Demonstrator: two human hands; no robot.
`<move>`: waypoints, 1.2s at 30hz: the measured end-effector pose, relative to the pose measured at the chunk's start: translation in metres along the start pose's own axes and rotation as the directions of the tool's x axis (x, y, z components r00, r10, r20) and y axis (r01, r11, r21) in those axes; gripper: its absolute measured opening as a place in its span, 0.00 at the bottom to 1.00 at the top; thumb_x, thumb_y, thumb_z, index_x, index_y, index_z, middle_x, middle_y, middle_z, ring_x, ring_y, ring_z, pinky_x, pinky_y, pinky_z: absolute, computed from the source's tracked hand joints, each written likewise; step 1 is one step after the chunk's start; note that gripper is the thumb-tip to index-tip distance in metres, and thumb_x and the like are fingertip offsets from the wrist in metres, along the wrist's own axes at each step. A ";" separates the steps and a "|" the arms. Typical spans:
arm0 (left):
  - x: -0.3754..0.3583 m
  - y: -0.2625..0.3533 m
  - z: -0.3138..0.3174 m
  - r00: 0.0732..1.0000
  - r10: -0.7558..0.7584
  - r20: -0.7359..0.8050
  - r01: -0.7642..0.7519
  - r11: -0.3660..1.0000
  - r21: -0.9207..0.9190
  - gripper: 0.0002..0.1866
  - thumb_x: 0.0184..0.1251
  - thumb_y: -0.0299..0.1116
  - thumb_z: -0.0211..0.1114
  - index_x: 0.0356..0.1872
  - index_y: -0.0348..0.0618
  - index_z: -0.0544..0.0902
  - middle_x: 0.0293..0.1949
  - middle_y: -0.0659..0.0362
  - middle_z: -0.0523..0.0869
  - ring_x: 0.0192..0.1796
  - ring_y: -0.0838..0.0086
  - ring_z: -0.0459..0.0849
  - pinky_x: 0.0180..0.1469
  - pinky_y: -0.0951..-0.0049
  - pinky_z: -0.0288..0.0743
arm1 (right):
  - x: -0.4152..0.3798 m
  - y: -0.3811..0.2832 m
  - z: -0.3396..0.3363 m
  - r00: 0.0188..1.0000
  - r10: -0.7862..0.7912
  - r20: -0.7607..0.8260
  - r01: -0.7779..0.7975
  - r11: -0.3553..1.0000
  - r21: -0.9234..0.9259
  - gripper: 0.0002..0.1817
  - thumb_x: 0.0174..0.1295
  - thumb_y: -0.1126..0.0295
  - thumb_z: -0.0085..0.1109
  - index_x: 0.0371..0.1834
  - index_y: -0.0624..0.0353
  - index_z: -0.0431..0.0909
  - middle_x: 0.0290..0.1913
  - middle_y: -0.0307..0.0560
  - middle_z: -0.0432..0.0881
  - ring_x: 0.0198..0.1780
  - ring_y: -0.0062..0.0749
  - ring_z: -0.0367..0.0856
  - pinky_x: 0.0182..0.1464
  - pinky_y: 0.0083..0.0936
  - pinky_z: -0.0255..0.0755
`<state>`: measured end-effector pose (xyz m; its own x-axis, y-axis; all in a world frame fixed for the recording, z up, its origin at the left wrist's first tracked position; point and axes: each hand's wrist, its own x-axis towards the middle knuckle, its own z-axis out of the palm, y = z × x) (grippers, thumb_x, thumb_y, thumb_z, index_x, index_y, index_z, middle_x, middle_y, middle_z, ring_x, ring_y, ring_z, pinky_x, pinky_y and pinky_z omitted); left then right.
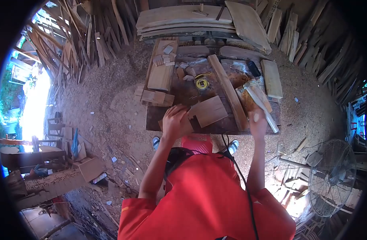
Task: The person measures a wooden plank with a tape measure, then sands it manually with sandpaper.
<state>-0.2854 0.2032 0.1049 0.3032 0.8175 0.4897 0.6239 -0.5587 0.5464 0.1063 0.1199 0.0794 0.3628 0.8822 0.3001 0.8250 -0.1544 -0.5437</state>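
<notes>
My left hand (175, 121) is at the front edge of the workbench (193, 96), fingers bent over a flat wooden board (184, 129) and closed on it. Against that board lies a second, lighter rectangular board (209, 111), with a dark notch where the two meet. My right hand (258, 123) is curled closed at the bench's front right; what its fingers hold is hidden. Beside it runs a long pale strip (262, 105), slanting over the bench edge. Between my hands stretches a long wooden batten (228, 91).
A yellow tape measure (201, 83) and small wood blocks (185, 71) lie mid-bench. Boards (160, 77) are stacked at the left, a dark object (253, 68) lies at the back right. A plank pile (183, 20) stands behind; a fan (332, 178) is at the right.
</notes>
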 end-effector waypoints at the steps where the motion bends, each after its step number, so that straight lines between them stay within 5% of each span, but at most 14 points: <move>1: 0.007 -0.004 0.008 1.000 -0.013 -0.019 0.013 1.000 0.004 0.09 0.67 0.27 0.74 0.47 0.40 0.93 0.52 0.54 0.94 0.55 0.55 0.92 0.60 0.57 0.84 | 0.002 0.022 -0.009 0.998 0.044 -0.053 -0.047 0.997 -0.061 0.29 0.71 0.64 0.71 0.74 0.61 0.79 0.69 0.64 0.85 0.71 0.65 0.82 0.72 0.53 0.77; 4: 0.015 -0.028 0.041 0.999 -0.017 -0.049 0.020 0.998 0.060 0.10 0.66 0.27 0.74 0.47 0.41 0.94 0.51 0.54 0.94 0.53 0.55 0.91 0.59 0.56 0.85 | -0.009 0.096 -0.012 0.985 0.109 -0.133 -0.134 0.970 -0.204 0.34 0.69 0.63 0.72 0.77 0.59 0.76 0.70 0.63 0.83 0.75 0.67 0.77 0.75 0.61 0.71; 8: 0.002 -0.051 0.075 1.000 0.009 0.000 -0.009 0.994 0.109 0.12 0.66 0.23 0.71 0.49 0.42 0.94 0.50 0.56 0.94 0.53 0.55 0.91 0.60 0.54 0.83 | -0.017 0.114 -0.013 0.977 0.209 -0.040 -0.211 0.927 -0.309 0.33 0.69 0.64 0.72 0.78 0.55 0.77 0.69 0.61 0.84 0.73 0.66 0.77 0.76 0.61 0.69; 12: -0.011 -0.036 0.071 0.985 -0.062 0.163 0.050 0.996 0.071 0.19 0.70 0.33 0.72 0.59 0.37 0.91 0.62 0.48 0.91 0.67 0.50 0.86 0.72 0.51 0.77 | -0.019 0.119 -0.005 0.960 0.262 -0.099 -0.280 0.900 -0.335 0.32 0.69 0.64 0.71 0.78 0.48 0.78 0.65 0.60 0.85 0.70 0.63 0.80 0.74 0.59 0.70; 16: -0.018 -0.032 0.071 0.986 -0.086 0.143 0.078 0.995 0.060 0.25 0.74 0.40 0.73 0.65 0.34 0.86 0.67 0.44 0.88 0.73 0.46 0.82 0.78 0.47 0.72 | -0.018 0.118 0.002 0.955 0.250 -0.158 -0.293 0.871 -0.396 0.30 0.70 0.65 0.70 0.77 0.45 0.81 0.61 0.58 0.87 0.64 0.62 0.84 0.68 0.59 0.75; 19: -0.028 -0.035 0.077 0.990 -0.086 0.113 0.079 0.994 0.070 0.28 0.75 0.41 0.72 0.69 0.34 0.83 0.71 0.43 0.85 0.76 0.46 0.79 0.80 0.47 0.70 | -0.018 0.114 0.009 0.939 0.291 -0.183 -0.343 0.836 -0.429 0.30 0.69 0.63 0.70 0.77 0.40 0.81 0.64 0.53 0.85 0.66 0.57 0.82 0.72 0.58 0.71; 28: -0.036 -0.038 0.088 0.985 -0.117 0.124 0.098 0.983 0.153 0.31 0.74 0.41 0.74 0.73 0.37 0.80 0.75 0.45 0.81 0.79 0.47 0.76 0.81 0.48 0.69 | -0.021 0.119 0.013 0.956 0.218 -0.195 -0.285 0.848 -0.448 0.34 0.69 0.61 0.69 0.81 0.38 0.79 0.62 0.49 0.84 0.65 0.53 0.81 0.73 0.56 0.68; 36: -0.035 -0.036 0.086 0.984 -0.133 0.115 0.116 0.983 0.143 0.30 0.75 0.41 0.73 0.73 0.38 0.81 0.75 0.46 0.82 0.79 0.48 0.77 0.80 0.49 0.70 | -0.025 0.107 0.027 0.935 0.079 -0.346 -0.252 0.834 -0.491 0.32 0.67 0.64 0.66 0.78 0.45 0.80 0.57 0.51 0.84 0.59 0.53 0.81 0.72 0.54 0.68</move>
<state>-0.2568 0.2068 0.0096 0.2983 0.8950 0.3316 0.7515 -0.4344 0.4965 0.1742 0.0934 -0.0077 0.5542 0.6586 0.5091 0.8091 -0.5698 -0.1437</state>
